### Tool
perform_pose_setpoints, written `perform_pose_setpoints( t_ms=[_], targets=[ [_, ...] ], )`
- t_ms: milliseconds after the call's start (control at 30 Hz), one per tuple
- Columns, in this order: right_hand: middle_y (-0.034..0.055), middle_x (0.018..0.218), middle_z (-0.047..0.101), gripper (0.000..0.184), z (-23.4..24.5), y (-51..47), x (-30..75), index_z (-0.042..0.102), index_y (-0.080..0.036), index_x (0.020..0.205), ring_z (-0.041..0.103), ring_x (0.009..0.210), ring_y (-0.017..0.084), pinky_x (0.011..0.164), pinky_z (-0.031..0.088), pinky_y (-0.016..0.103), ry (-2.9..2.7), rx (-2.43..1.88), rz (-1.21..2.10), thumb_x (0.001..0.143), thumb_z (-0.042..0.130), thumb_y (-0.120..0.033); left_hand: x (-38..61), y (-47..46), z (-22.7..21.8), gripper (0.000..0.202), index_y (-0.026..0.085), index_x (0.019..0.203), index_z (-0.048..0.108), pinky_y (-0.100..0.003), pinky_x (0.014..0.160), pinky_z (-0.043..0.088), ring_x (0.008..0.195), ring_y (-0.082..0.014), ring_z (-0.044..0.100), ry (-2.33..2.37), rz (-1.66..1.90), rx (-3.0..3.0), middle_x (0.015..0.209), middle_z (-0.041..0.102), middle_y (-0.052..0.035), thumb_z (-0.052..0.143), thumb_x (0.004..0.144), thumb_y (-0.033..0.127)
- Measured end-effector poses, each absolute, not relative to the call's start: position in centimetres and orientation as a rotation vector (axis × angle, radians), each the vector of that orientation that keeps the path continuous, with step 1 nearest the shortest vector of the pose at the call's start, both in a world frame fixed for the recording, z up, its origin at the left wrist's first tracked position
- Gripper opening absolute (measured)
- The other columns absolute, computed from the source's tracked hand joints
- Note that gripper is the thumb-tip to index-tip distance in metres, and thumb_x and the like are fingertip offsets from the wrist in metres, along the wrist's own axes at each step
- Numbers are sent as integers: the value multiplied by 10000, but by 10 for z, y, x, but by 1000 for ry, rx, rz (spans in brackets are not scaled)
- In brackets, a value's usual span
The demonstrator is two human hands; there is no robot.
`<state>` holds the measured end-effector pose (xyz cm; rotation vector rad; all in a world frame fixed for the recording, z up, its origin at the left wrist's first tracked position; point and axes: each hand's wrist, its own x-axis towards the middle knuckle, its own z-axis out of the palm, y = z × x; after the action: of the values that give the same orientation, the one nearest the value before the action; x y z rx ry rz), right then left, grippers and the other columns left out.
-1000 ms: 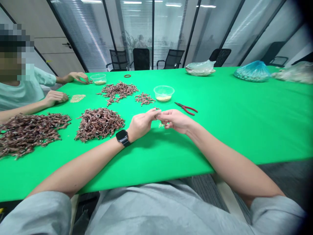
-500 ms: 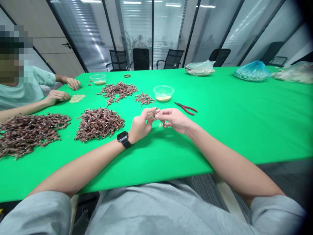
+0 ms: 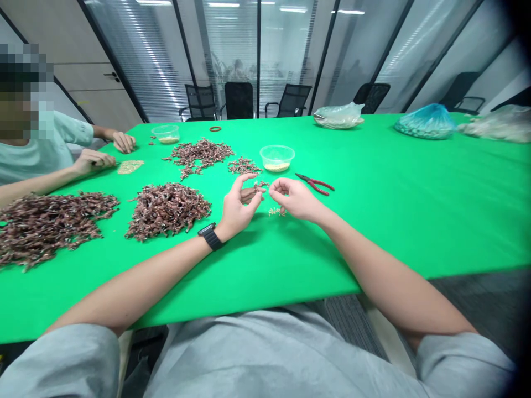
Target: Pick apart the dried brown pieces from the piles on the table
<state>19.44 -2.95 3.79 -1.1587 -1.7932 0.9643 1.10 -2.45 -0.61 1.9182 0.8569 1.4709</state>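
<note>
My left hand [image 3: 240, 205], with a black watch on its wrist, has its thumb and index finger spread apart. Small brown pieces [image 3: 260, 184] show just beyond its fingertips; whether they touch the hand I cannot tell. Close by on the right, my right hand [image 3: 295, 200] has thumb and index finger pinched together, and what sits in the pinch is too small to make out. Tiny pale yellow bits [image 3: 275, 211] lie on the green cloth under the right fingers. Behind the hands stands a clear plastic bowl [image 3: 277, 157] with pale bits in its bottom.
Red-handled pliers [image 3: 315, 183] lie right of the bowl. Several heaps of brown twisted pieces, one a large pile [image 3: 168, 211], cover the left side. Another person's hand [image 3: 94, 161] rests near pale grains [image 3: 130, 167]. Plastic bags, one blue [image 3: 425, 121], sit at the back right.
My hands have moved slightly apart from where they met around a small brown piece. The left fingers have opened, while the right ones stay pinched. More yellow bits show beneath.
</note>
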Motion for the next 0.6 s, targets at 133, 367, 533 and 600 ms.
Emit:
perform_pose_setpoints(
  t_ms=[133,367,533,600],
  targets=[
    [-3,711,572,122,33,-30,194,558,-190,848,503,600,126,535,393,250,-1920,-1205,831,873,584,-306,10,-26,-3,304,195,1231,593,-193,649,576,700,-89,682,928,1448,2011,918,721,-25,595,935,262],
    [-4,697,586,121,35,-32,193,564,-193,858,516,611,137,566,378,257,-1949,-1202,773,874,570,-314,9,-30,2,220,197,1095,729,-204,685,549,836,-119,655,875,1449,2281,1002,729,-57,575,941,223],
    [1,700,581,142,38,-32,193,588,-186,871,510,604,136,554,382,260,-1908,-1191,807,886,573,-326,8,-30,1,214,196,1097,725,-216,683,552,839,-129,662,880,1461,2281,990,728,-62,580,947,246],
    [-1,702,576,141,38,-32,193,590,-185,869,508,601,131,544,389,254,-1893,-1190,828,892,575,-323,8,-29,1,200,188,1076,716,-221,689,556,846,-134,673,906,1465,2259,1012,731,-66,583,949,267]
  ],
)
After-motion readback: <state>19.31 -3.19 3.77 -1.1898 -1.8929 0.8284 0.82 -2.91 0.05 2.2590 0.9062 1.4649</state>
